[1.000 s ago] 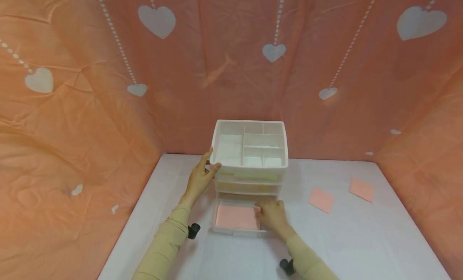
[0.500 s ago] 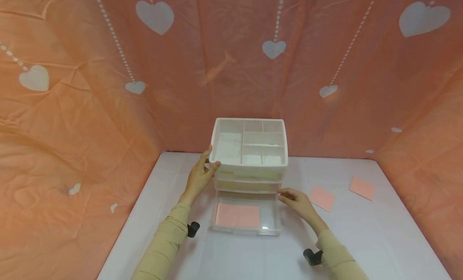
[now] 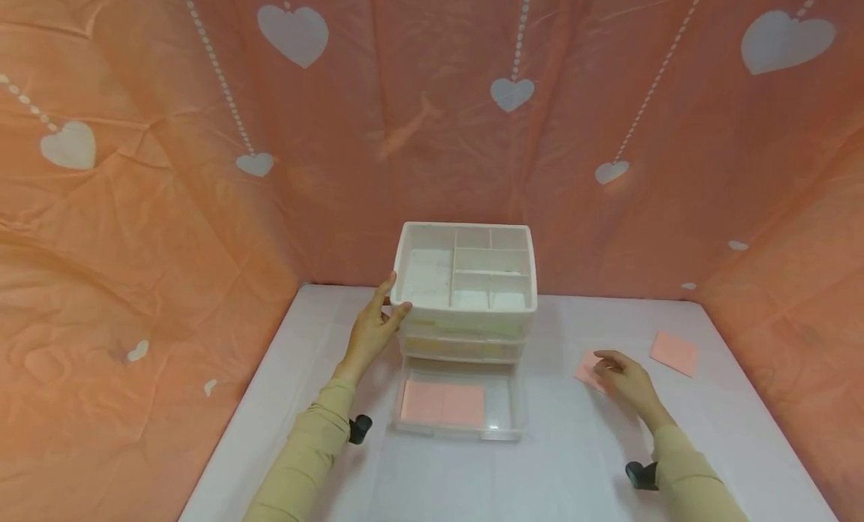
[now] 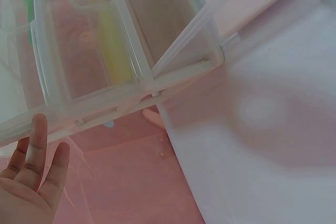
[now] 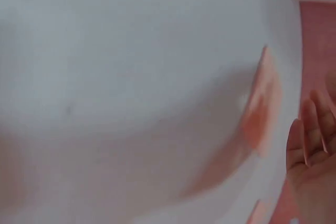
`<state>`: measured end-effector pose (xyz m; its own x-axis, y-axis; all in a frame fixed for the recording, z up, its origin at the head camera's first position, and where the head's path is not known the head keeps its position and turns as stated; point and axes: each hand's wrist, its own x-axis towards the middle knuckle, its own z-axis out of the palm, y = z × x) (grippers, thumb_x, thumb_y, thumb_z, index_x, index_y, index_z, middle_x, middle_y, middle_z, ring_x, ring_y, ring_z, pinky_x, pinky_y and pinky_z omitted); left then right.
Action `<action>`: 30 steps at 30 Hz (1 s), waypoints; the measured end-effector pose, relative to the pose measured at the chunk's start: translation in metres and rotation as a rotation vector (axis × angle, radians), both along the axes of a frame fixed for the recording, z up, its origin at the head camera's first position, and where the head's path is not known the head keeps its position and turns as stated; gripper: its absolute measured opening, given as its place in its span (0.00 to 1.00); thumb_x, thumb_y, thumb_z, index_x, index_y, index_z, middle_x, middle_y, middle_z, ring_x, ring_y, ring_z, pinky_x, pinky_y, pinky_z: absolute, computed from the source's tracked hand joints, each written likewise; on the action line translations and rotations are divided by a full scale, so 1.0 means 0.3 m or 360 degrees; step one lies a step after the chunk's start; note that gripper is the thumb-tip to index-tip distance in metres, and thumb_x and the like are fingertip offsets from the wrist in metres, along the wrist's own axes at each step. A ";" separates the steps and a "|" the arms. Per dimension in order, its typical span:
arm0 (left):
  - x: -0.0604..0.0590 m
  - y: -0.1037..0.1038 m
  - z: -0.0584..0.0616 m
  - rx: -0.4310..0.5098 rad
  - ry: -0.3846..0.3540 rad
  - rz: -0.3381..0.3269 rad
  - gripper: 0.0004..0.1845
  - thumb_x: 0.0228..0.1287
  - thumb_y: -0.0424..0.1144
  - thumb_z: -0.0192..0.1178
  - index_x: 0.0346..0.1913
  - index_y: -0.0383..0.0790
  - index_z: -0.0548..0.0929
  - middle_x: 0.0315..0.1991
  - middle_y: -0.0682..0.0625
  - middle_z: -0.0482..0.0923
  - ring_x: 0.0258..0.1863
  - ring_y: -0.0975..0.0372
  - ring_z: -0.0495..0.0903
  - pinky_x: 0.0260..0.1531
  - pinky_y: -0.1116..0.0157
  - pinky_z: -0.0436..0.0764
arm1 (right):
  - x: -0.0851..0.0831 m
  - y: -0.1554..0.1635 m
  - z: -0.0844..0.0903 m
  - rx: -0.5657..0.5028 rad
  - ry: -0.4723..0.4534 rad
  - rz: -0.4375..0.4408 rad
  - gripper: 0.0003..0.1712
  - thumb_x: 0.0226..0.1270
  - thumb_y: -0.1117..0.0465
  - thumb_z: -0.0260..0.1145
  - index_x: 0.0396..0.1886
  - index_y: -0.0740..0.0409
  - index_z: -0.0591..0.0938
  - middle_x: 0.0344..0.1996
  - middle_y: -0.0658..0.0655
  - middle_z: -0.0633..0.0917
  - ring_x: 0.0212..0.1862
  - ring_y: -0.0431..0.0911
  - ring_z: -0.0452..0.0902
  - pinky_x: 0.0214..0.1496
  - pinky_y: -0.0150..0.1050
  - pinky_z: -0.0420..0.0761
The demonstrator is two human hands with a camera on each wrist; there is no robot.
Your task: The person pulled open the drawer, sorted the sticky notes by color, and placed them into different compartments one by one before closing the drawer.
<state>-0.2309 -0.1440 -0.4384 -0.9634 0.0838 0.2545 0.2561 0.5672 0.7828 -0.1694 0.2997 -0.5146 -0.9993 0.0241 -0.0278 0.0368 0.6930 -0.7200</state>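
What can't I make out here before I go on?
- Near pink note: head view, the right hand covers most of it; grip unclear.
- Right wrist view: blurred, contact not visible.
- Two closed drawers: contents only a yellowish haze behind frosted fronts.
- Left hand: left wrist view cuts it off.

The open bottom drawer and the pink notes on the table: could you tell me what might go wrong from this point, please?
The bottom drawer is pulled far out of the organizer, so it might tip or slide free if bumped. The right hand is on the nearer pink note, which lies flat on the table; thin paper may slip or crease when lifted. The left hand only steadies the organizer's corner, so it may shift.
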 end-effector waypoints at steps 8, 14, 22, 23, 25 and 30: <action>0.003 -0.001 -0.002 0.0003 -0.0011 0.0007 0.34 0.64 0.54 0.55 0.70 0.67 0.54 0.53 0.38 0.74 0.21 0.61 0.75 0.26 0.66 0.74 | 0.020 0.087 -0.062 -0.0038 -0.0281 -0.0120 0.36 0.67 0.56 0.59 0.65 0.74 0.59 0.50 0.74 0.73 0.53 0.63 0.70 0.54 0.50 0.71; 0.004 -0.001 -0.001 0.0009 -0.0011 -0.0005 0.34 0.64 0.54 0.55 0.70 0.67 0.54 0.54 0.38 0.74 0.21 0.62 0.75 0.26 0.66 0.74 | 0.003 0.105 -0.086 0.0032 -0.0341 -0.0124 0.42 0.65 0.56 0.60 0.66 0.80 0.53 0.47 0.72 0.73 0.48 0.58 0.67 0.54 0.53 0.66; 0.007 0.001 0.008 0.0007 -0.0039 0.0001 0.33 0.65 0.55 0.54 0.70 0.68 0.54 0.54 0.39 0.73 0.22 0.60 0.75 0.25 0.66 0.74 | -0.011 0.096 -0.089 0.0064 -0.0356 -0.0143 0.41 0.59 0.58 0.65 0.60 0.83 0.57 0.42 0.72 0.71 0.44 0.60 0.68 0.50 0.54 0.69; 0.007 0.002 0.010 0.0006 -0.0043 0.0004 0.33 0.65 0.55 0.54 0.70 0.68 0.54 0.54 0.39 0.73 0.22 0.60 0.75 0.25 0.67 0.74 | -0.010 0.094 -0.088 0.0043 -0.0361 -0.0152 0.41 0.59 0.58 0.65 0.59 0.82 0.56 0.43 0.73 0.70 0.45 0.60 0.68 0.51 0.54 0.69; 0.008 0.003 0.012 0.0012 -0.0046 0.0008 0.33 0.65 0.55 0.54 0.70 0.68 0.54 0.53 0.40 0.74 0.21 0.61 0.74 0.25 0.66 0.74 | -0.009 0.092 -0.085 0.0016 -0.0361 -0.0166 0.42 0.58 0.58 0.66 0.59 0.79 0.55 0.44 0.73 0.69 0.45 0.60 0.67 0.51 0.54 0.69; 0.009 0.006 0.014 0.0029 -0.0054 0.0005 0.33 0.65 0.55 0.55 0.70 0.68 0.54 0.53 0.40 0.74 0.22 0.58 0.76 0.25 0.66 0.74 | -0.001 0.093 -0.075 0.0016 -0.0318 -0.0160 0.37 0.59 0.60 0.64 0.58 0.75 0.54 0.39 0.69 0.70 0.43 0.57 0.68 0.47 0.50 0.69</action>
